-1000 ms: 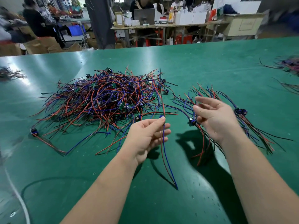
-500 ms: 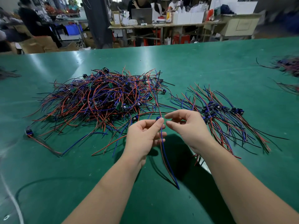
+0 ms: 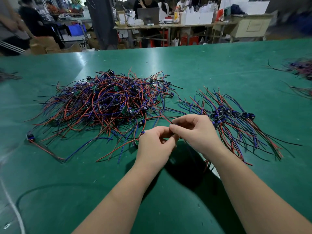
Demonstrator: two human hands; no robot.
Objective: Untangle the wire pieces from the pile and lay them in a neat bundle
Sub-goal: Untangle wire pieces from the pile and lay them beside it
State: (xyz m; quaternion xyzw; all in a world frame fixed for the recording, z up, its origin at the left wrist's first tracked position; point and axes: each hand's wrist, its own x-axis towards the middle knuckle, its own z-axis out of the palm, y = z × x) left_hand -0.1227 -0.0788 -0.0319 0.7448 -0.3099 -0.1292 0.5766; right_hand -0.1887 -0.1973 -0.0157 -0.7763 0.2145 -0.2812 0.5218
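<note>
The two hands meet just below the middle of the frame, fingertips touching. The right hand (image 3: pixel 195 134) pinches a wire piece (image 3: pixel 160 117) between thumb and forefinger. The left hand (image 3: pixel 154 144) curls its thumb and forefinger onto the same spot. How the rest of the piece hangs cannot be told, since the hands hide it. Its red lead runs up and left toward the pile (image 3: pixel 104 105), so the piece is probably not yet free. Gripping it close together likely lets one hand steady it while the other draws it out without dragging its neighbours.

The pile sprawls over the centre-left of the green table (image 3: pixel 219 65), a knot of red and blue leads. The bundle (image 3: pixel 236 127) lies just right of the hands. Its dark connectors (image 3: pixel 224 114) are gathered in a cluster and its leads fan out roughly one way. This is apparently so that each freed piece can be laid alongside, connector to connector.
</note>
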